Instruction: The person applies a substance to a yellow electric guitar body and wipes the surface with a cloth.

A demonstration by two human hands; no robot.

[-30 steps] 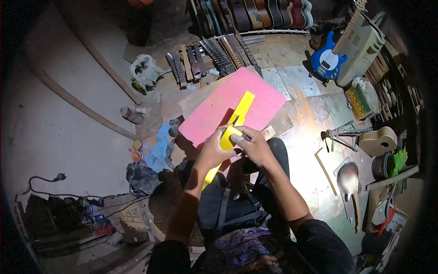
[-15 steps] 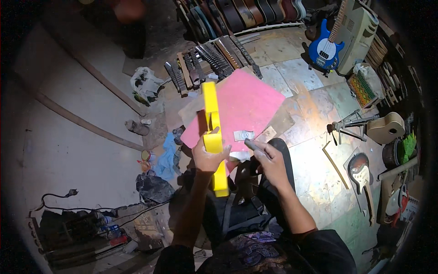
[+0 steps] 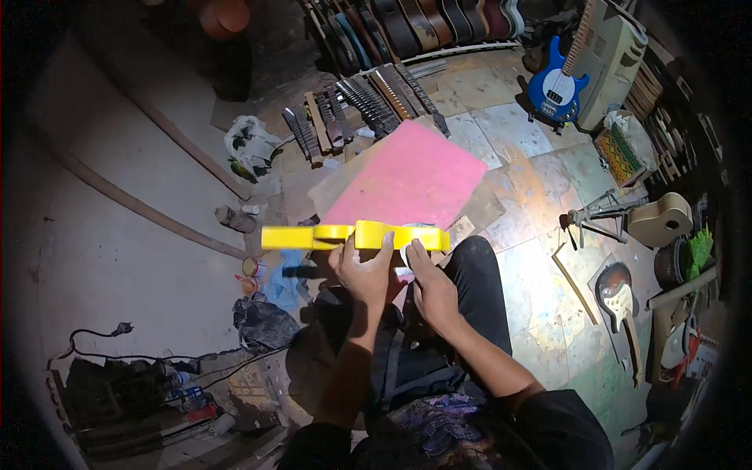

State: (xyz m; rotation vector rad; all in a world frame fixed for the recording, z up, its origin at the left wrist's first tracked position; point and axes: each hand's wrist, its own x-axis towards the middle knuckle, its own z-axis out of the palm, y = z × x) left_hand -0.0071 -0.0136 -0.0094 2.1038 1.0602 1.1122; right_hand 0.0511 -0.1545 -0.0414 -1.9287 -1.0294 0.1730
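A long yellow piece (image 3: pixel 294 237), seen edge-on with a stepped, rounded outline, lies crosswise in front of me above my lap. My left hand (image 3: pixel 363 276) grips its middle from below, thumb against the face turned toward me. My right hand (image 3: pixel 431 286) is at its right part, fingers together on a small pale pad (image 3: pixel 407 255) against the lower edge; the pad is mostly hidden, so I cannot make out what it is. Beyond the piece a pink sheet (image 3: pixel 411 172) lies on a larger tan sheet on the floor.
Guitar necks (image 3: pixel 368 106) and a rack of bodies (image 3: pixel 415 23) lie ahead. A blue bass (image 3: pixel 554 82), a stand (image 3: pixel 595 215), an acoustic guitar (image 3: pixel 656 219) and a guitar body (image 3: pixel 615 294) are right. Cables (image 3: pixel 94 345) and blue cloth (image 3: pixel 286 290) are left.
The yellow piece has turned from slanted to upright, then to crosswise. My right hand let go of it, moved right, and is back at its edge with the small pad.
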